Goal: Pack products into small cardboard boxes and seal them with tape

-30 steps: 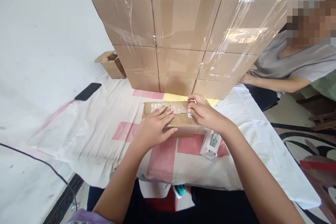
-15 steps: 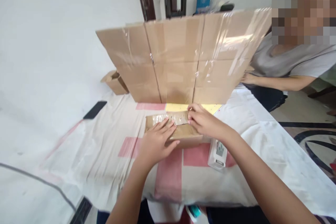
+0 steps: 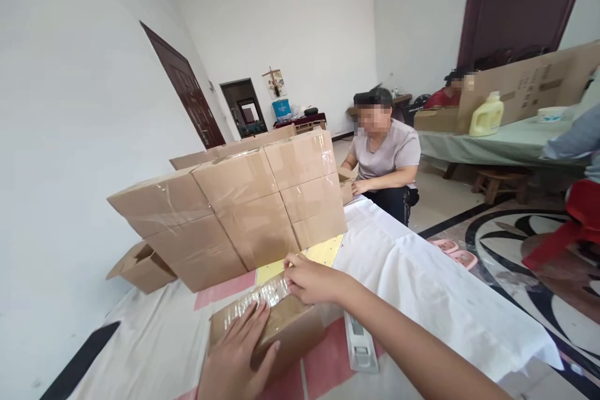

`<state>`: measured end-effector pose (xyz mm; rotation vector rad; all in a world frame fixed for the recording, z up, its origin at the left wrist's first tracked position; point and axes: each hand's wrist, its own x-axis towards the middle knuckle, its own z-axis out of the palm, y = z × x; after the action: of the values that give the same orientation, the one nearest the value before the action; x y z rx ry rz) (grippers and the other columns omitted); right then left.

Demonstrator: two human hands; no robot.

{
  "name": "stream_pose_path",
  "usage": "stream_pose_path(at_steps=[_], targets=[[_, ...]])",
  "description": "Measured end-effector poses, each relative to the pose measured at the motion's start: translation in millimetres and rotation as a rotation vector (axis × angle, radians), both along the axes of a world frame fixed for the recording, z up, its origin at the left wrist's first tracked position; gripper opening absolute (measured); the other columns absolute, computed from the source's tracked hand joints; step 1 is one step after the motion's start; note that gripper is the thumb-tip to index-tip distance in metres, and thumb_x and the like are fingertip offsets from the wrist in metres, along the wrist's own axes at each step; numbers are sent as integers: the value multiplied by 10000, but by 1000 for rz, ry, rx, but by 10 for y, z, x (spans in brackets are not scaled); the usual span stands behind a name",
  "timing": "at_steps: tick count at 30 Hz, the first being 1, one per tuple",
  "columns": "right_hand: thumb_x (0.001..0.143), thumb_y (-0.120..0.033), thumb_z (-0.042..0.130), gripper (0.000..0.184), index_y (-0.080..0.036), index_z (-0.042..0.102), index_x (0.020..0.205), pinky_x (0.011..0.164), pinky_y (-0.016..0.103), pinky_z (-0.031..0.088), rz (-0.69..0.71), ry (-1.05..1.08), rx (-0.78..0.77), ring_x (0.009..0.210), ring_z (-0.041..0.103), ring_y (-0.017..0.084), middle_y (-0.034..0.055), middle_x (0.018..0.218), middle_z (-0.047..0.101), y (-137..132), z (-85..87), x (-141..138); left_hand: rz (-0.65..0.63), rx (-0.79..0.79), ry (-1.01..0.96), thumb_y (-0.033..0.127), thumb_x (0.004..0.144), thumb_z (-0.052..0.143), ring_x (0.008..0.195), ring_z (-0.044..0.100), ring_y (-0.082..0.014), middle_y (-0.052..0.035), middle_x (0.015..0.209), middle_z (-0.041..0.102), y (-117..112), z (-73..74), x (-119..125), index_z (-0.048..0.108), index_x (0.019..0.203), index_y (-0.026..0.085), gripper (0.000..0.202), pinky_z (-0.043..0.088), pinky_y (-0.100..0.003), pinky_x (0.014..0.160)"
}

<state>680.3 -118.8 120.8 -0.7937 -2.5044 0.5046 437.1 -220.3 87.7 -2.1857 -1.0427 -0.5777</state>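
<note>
A small closed cardboard box [image 3: 295, 340] lies on the cloth-covered table, with a strip of shiny clear packing tape [image 3: 270, 291] along its top. My left hand [image 3: 239, 347] rests flat on the box's near left part, fingers spread, some touching the tape. At the strip's far right end, my right hand [image 3: 307, 281] has its fingers curled and pinched on the tape; the fingertips are partly hidden. Beside the box, under my right forearm, lies a white device [image 3: 360, 347] with a small grey window.
Behind the box stands a wall of taped cardboard boxes [image 3: 244, 212]. An open carton [image 3: 145, 269] sits at its left, a black flat object [image 3: 82, 356] nearer. Across the table a person [image 3: 387, 150] handles another carton. A yellow jug [image 3: 487, 115] stands on the table at right.
The view has tilted up and swung right, showing more of the room and another person at the right. Both hands keep their places on the box.
</note>
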Motion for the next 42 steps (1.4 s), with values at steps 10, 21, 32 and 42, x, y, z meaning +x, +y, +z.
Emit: stream_pose_path(at_steps=[10,21,32,42], targets=[[837,-92,597,100,-163,551,783,902,350,473,16,127,-95,1026,580,210,93,1172,548,-27,27,40,25,26,49,428,861,645,1082,739,-274,-72,1253,729,-21,55,54,704,1237,192,448,658,-334,832],[831,-90,580,114,-185,529,792,894,324,471,-1,136,-92,1032,586,199,68,1151,542,-47,-20,46,0,35,58,412,842,683,1092,735,-265,-62,1265,724,-7,48,26,673,1263,172,485,663,-338,821],[867,-188,620,373,-159,572,1236,1035,421,444,-69,118,-183,1192,532,279,138,1247,546,-55,-40,44,21,31,65,425,877,655,1143,709,-233,-43,1306,707,-1,-35,-36,645,1319,206,493,616,-302,886],[882,-174,567,592,-91,479,1461,1146,451,379,-109,146,-215,1356,477,318,203,1412,546,68,-208,17,316,-220,-149,386,840,591,1465,393,-373,-25,1610,391,59,-48,766,583,1438,269,610,365,-595,1133]])
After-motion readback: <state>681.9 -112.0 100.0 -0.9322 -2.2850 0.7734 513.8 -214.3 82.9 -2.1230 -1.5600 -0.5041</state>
